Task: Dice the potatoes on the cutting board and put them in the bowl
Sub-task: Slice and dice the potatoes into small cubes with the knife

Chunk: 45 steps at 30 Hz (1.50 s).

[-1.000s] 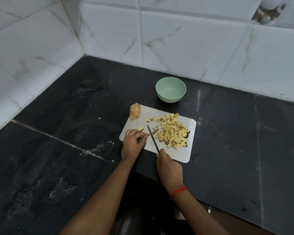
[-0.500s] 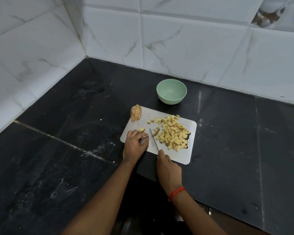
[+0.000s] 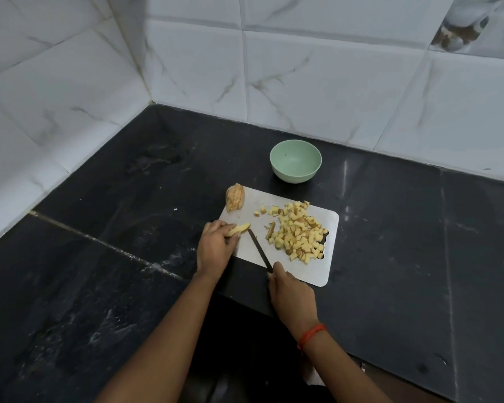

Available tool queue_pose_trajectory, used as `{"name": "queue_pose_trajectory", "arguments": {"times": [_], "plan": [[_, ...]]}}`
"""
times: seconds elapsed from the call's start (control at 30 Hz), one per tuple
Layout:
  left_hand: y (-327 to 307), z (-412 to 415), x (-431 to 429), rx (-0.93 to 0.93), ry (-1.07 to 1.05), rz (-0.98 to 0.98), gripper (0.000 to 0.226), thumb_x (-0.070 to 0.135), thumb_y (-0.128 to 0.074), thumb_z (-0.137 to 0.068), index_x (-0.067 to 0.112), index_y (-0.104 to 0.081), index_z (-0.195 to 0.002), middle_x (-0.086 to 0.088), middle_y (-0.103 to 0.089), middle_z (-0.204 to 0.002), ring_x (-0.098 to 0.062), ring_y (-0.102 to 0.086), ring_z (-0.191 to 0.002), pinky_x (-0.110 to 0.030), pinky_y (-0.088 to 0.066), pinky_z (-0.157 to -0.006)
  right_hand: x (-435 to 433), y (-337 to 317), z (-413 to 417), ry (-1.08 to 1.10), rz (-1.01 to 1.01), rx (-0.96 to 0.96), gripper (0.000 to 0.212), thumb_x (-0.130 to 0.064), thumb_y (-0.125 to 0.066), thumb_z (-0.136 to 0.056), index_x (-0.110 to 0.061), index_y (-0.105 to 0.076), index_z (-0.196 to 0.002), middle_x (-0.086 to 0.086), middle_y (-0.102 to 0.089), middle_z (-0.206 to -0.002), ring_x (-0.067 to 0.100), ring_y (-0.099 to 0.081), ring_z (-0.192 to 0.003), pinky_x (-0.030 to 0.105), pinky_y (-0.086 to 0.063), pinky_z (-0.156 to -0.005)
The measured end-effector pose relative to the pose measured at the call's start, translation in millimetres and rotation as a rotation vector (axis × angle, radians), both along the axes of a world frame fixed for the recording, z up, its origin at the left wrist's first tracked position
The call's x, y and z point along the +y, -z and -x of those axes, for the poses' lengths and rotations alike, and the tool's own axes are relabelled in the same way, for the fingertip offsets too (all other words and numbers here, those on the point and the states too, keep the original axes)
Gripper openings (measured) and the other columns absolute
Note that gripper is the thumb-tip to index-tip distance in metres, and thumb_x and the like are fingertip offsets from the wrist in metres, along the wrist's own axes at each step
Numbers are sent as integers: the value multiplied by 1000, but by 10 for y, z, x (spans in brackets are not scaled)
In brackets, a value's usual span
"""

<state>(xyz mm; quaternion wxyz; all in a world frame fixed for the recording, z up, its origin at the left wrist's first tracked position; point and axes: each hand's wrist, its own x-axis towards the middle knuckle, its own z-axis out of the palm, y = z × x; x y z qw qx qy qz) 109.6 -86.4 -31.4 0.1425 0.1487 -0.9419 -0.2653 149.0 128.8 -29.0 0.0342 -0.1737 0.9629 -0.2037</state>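
Note:
A white cutting board (image 3: 329, 266) lies on the black counter. A heap of yellow potato dice (image 3: 298, 232) covers its right half. A sliced potato chunk (image 3: 235, 197) stands at its far left corner. My left hand (image 3: 216, 247) holds a potato strip (image 3: 239, 229) down on the board's left edge. My right hand (image 3: 290, 295) grips the handle of a dark knife (image 3: 259, 250), whose tip sits just right of the strip. A pale green bowl (image 3: 296, 161) stands behind the board, with nothing in it.
The black stone counter (image 3: 99, 286) stretches wide to the left and right of the board. White tiled walls (image 3: 303, 77) close it off at the back and left. Its front edge runs under my right forearm.
The potato strip now sticks out further from under my left fingers. The knife blade has swung left, its tip now close to the strip. The view has shifted slightly.

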Motion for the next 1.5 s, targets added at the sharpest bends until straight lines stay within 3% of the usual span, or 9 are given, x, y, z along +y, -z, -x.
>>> {"name": "queue_pose_trajectory", "arguments": {"times": [0.2, 0.43, 0.73, 0.9, 1.13, 1.23, 1.3, 1.43, 1.5], "plan": [[-21, 133, 58, -37, 25, 24, 32, 31, -71, -93, 15, -74, -120, 5, -60, -111, -11, -47, -105, -28, -49, -92, -99, -80, -72, 285, 82, -33, 21, -41, -34, -104, -22, -43, -108, -3, -67, -77, 25, -67, -67, 33, -48, -54], [85, 19, 189, -9, 15, -52, 30, 35, -71, -93, 13, -74, -114, 3, -61, -105, -13, -48, -105, -34, -47, -95, -98, -87, -109, 231, 220, 76, 18, -34, -46, -102, -23, -38, -90, -9, -47, -60, 23, -57, -47, 31, -39, -40], [144, -108, 255, 92, 21, -106, 25, 34, -73, -92, 13, -76, -105, 3, -60, -97, -14, -50, -102, -2, -22, -94, -324, -61, 243, 45, 132, 81, 17, -31, -35, -106, -16, -44, -106, 6, -62, -84, 35, -62, -67, 37, -42, -53], [155, -102, 254, 95, 43, -137, 27, 35, -73, -92, 14, -76, -109, 6, -59, -98, -14, -51, -102, -23, -44, -89, -385, 11, 234, 50, 67, 58, 18, -27, -38, -106, -12, -48, -106, 7, -64, -83, 32, -65, -70, 36, -42, -55], [137, -85, 248, 65, 42, -139, 29, 36, -72, -92, 15, -76, -111, 6, -59, -100, -14, -51, -104, -28, -47, -90, -367, -84, 227, -7, -34, 39, 8, -18, -50, -100, -14, -43, -104, 8, -62, -79, 34, -61, -58, 32, -30, -47], [142, -90, 242, 62, 33, -137, 27, 34, -72, -92, 15, -77, -111, 4, -59, -101, -16, -52, -105, -31, -47, -91, -232, -51, 59, -46, -166, 65, 36, -14, -72, -84, -18, -39, -96, 0, -56, -70, 26, -54, -41, 26, -15, -38], [141, -86, 241, 65, 23, -147, 27, 33, -73, -92, 14, -76, -111, 4, -60, -101, -16, -52, -105, -31, -47, -92, -133, -11, -93, 0, -173, 59, 33, -15, -76, -81, -19, -44, -91, -2, -55, -68, 25, -53, -39, 25, -17, -38], [141, -105, 255, 90, -21, -172, 28, 31, -76, -87, 13, -76, -108, 5, -59, -99, -14, -50, -105, -30, -46, -93, -77, -22, -167, 113, -36, 38, 14, -24, -53, -101, -16, -46, -93, 3, -61, -77, 36, -62, -55, 31, -32, -45], [140, -118, 248, 101, -41, -197, 27, 29, -75, -83, 13, -76, -105, 7, -58, -98, -12, -49, -103, -32, -48, -92, -112, -55, -122, 105, -16, 1, 18, -31, -39, -106, -15, -45, -98, 4, -63, -85, 38, -64, -67, 35, -36, -51]]}}
